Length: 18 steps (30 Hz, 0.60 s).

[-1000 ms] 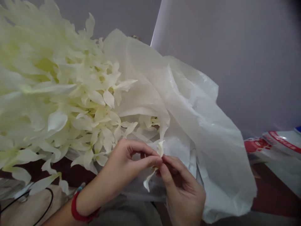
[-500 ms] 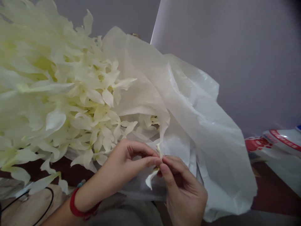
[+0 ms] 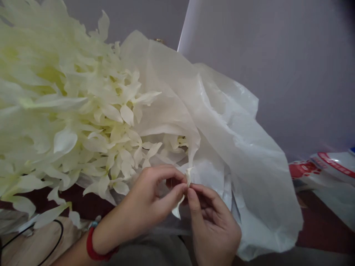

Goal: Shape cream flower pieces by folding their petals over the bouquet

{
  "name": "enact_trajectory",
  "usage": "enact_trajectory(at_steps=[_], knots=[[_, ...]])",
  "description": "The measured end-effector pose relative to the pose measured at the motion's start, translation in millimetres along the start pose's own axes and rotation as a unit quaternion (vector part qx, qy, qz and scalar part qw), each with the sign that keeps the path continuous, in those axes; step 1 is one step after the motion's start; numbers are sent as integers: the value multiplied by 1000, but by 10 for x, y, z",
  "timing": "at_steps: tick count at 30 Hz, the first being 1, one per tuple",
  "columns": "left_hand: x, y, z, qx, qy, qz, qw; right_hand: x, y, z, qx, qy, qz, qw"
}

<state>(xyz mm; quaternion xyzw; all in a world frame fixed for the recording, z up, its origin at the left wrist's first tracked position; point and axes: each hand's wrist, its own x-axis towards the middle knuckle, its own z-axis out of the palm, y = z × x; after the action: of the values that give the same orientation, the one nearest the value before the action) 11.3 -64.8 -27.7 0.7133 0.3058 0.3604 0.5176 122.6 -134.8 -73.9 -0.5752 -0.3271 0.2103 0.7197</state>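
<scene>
A small cream-white artificial petal piece (image 3: 176, 211) is pinched at its middle between my two hands, one tip pointing up and the other hanging below. My left hand (image 3: 159, 192), with a red cord bracelet (image 3: 95, 245) at the wrist, grips it between thumb and index finger. From the right, my right hand (image 3: 212, 220) pinches the same piece with thumb and forefinger, the fingertips of both hands touching or nearly so. A large heap of similar pale white-yellow flowers (image 3: 105, 111) spreads to the left. The centre of the held piece is hidden by fingers.
A crumpled white plastic bag (image 3: 238, 151) stands behind and right of my hands, with a few petals at its mouth. Red-and-white printed packaging (image 3: 332, 166) lies far right on a dark red surface (image 3: 321, 225). A black cable (image 3: 57, 240) curves at lower left.
My left hand has shifted slightly, its thumb bending upward along the piece. My right hand has moved a little left and down, and the lower petal now shows less.
</scene>
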Motion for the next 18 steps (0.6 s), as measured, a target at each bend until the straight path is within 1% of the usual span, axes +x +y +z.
enact_trajectory(at_steps=[2,4,7,12,15,18], knots=[[-9,28,-14,10,-17,14,1000,-29,-12,6,-11,11,9,1000],[-21,53,-21,15,-32,25,999,-35,-14,-6,-26,7,13,1000],[-32,59,-18,24,-35,32,999,-18,-7,-28,-40,-3,4,999],[-31,46,-11,55,-35,39,997,36,31,-47,-44,9,-14,999],[-55,89,-36,78,-2,64,995,82,77,-74,-42,10,4,999],[-161,152,-115,74,66,86,991,128,127,-113,-29,18,40,999]])
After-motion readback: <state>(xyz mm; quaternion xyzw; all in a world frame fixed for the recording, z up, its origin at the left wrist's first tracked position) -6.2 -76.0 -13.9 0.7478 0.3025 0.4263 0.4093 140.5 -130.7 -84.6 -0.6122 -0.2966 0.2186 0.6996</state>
